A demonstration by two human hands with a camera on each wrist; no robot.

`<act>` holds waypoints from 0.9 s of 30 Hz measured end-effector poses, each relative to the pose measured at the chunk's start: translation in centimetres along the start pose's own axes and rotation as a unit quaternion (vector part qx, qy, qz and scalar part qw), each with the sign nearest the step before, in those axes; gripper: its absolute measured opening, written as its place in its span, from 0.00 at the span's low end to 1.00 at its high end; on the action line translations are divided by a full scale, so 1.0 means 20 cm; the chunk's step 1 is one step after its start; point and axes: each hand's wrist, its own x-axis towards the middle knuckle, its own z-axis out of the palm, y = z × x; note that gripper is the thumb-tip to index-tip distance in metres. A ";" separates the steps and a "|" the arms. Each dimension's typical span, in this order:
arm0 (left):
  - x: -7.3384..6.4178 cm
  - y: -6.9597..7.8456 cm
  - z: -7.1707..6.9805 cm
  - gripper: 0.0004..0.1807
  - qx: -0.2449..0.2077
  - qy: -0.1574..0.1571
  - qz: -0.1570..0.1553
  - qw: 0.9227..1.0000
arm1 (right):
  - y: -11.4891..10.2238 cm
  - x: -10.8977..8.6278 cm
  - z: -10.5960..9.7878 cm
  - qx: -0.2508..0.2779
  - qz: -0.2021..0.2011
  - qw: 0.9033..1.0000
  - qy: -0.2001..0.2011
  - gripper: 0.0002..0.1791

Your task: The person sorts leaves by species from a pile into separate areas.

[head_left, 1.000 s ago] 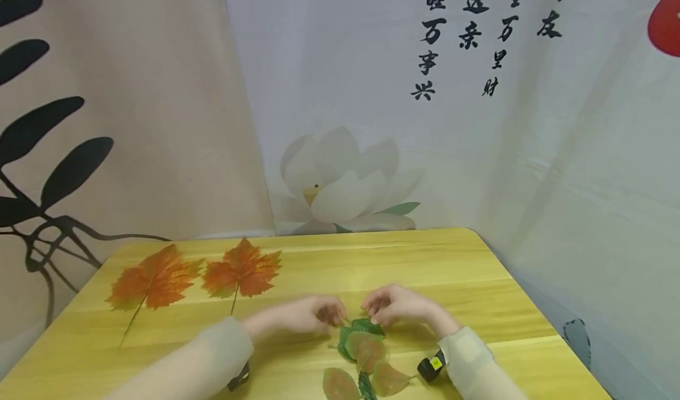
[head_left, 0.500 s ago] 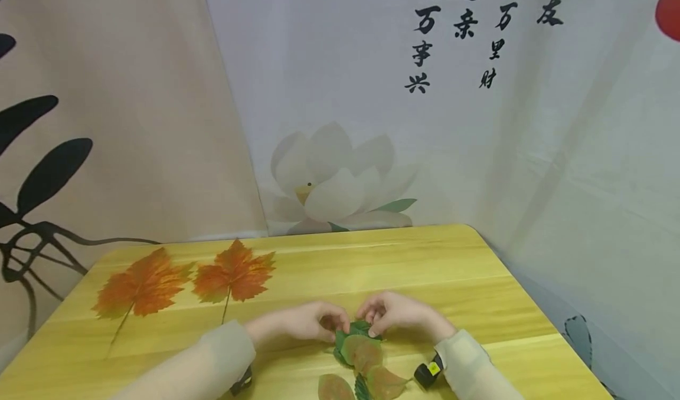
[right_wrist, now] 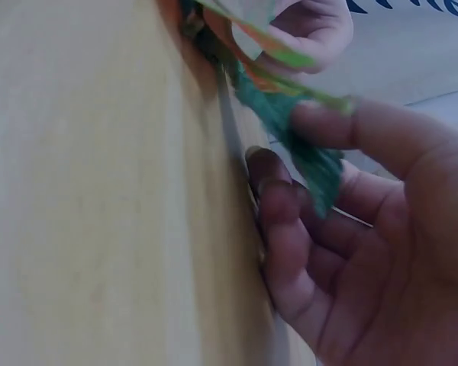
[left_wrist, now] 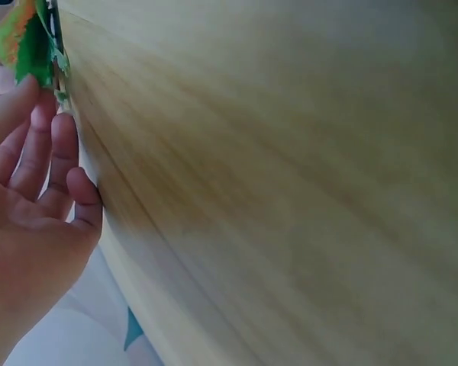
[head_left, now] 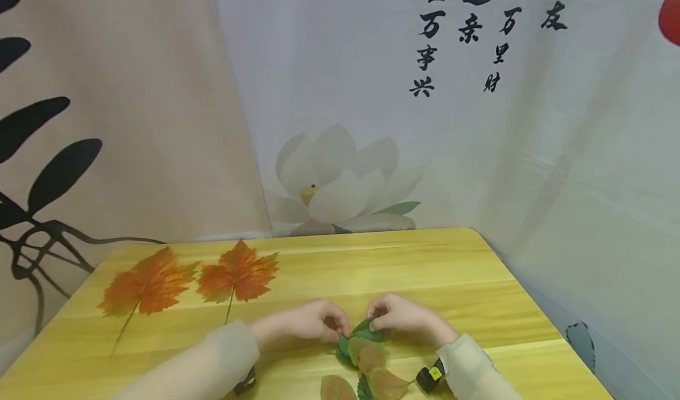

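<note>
Near the front middle of the table, my left hand and right hand meet over a cluster of artificial leaves. My right thumb and fingers pinch a dark green leaf, seen closely in the right wrist view as a serrated green leaf under the thumb. At its other end, my left thumb and fingertip pinch the edge of green leaf in the left wrist view. Overlapping below are another green leaf and an orange-green leaf. The left fingertips partly hide where the leaves join.
Two orange maple leaves with stems lie at the table's back left. More orange-green leaves lie at the front edge of view. The wooden table backs onto a printed curtain.
The hands first drew together at the top green leaf and took hold of it. Since then the right hand has shifted slightly right, its end of the leaf now tilted up. The maple leaves stay put.
</note>
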 end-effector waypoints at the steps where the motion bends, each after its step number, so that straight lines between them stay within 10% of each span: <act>1: 0.00 0.00 0.00 0.06 -0.001 0.002 -0.001 1.000 | 0.00 0.00 0.00 0.005 0.002 1.000 0.005 0.03; 27: -0.01 0.02 -0.03 0.02 -0.139 0.132 -0.043 0.981 | 0.14 0.02 -0.08 0.221 0.064 0.969 0.096 0.07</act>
